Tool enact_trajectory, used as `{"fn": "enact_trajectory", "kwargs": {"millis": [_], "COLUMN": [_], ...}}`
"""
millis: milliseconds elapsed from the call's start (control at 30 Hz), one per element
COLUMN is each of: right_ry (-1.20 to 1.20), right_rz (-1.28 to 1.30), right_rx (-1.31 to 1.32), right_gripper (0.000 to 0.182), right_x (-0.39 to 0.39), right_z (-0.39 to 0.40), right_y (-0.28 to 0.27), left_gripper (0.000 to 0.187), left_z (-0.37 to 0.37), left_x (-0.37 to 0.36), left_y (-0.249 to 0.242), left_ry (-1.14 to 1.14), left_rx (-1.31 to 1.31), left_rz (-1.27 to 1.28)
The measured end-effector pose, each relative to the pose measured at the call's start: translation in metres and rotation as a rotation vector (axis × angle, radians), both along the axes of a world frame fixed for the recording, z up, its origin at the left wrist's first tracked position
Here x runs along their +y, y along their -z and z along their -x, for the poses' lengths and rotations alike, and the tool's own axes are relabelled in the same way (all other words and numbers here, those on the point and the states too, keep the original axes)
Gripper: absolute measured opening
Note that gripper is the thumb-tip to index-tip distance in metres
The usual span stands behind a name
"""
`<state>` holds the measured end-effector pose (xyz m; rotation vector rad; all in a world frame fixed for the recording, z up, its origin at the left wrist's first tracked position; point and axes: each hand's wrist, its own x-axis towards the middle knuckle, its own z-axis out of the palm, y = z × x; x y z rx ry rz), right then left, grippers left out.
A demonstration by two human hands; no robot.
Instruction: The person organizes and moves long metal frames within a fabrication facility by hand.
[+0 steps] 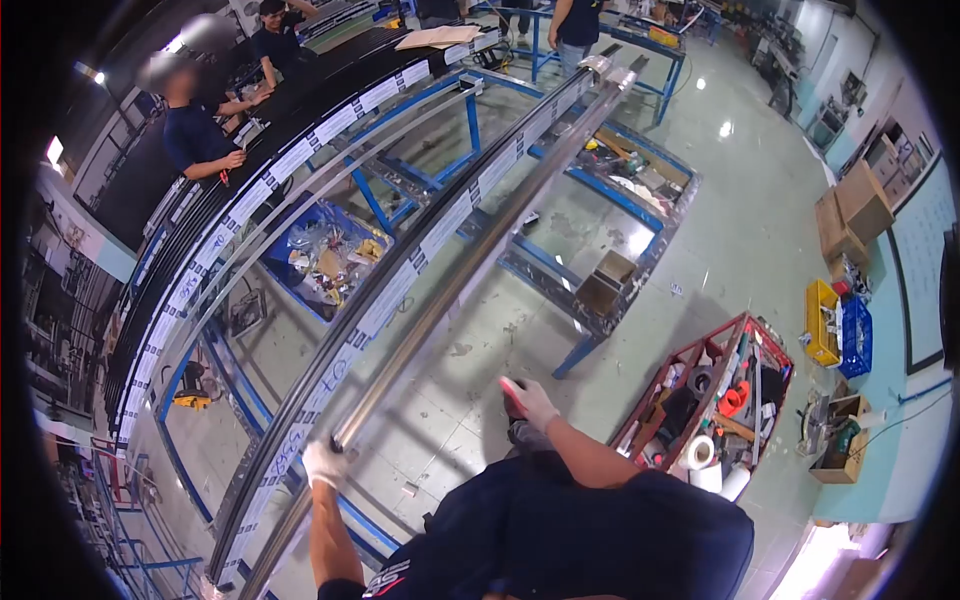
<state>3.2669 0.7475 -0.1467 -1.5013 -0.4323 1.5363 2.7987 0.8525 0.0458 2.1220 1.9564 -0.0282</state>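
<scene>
My left hand (325, 463), in a white glove, is closed at the near part of a long metal bar (430, 325). A small dark piece shows by its fingertips. Beside this bar runs a long black profile (355, 310) with a white printed label strip and blue handwritten numbers. My right hand (537, 404), also gloved in white, is held out over the floor, away from the bars. Its fingers are closed around a small red object (512, 388); most of it is hidden, so its kind does not show.
Blue metal stands (575, 355) support the bars. A red-framed cart (745, 330) with tape rolls and tools stands to my right. Beneath the rails is a blue bin (312, 308) of scraps. Co-workers (195, 135) stand across a table of black profiles. Yellow and blue crates (823, 322) sit by the wall.
</scene>
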Motion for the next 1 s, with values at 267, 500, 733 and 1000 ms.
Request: {"fn": "enact_trajectory", "kwargs": {"millis": [267, 500, 733, 1000], "right_ry": [0.443, 0.392, 0.403, 0.691], "right_rz": [-0.031, -0.079, -0.006, -0.114], "right_rx": [0.374, 0.573, 0.544, 0.714], "right_gripper": [0.057, 0.049, 0.061, 0.093], "right_x": [0.199, 0.152, 0.154, 0.192], "right_z": [0.031, 0.003, -0.001, -0.052], "right_y": [-0.125, -0.052, -0.057, -0.022], "left_gripper": [0.071, 0.089, 0.115, 0.128], "left_z": [-0.029, -0.034, -0.055, -0.054], "left_x": [-0.066, -0.129, -0.112, -0.062], "left_y": [0.05, 0.124, 0.056, 0.022], "left_ry": [-0.042, -0.11, -0.194, -0.114], "left_rx": [0.004, 0.031, -0.07, 0.159], "left_rz": [-0.288, -0.413, -0.108, 0.119]}}
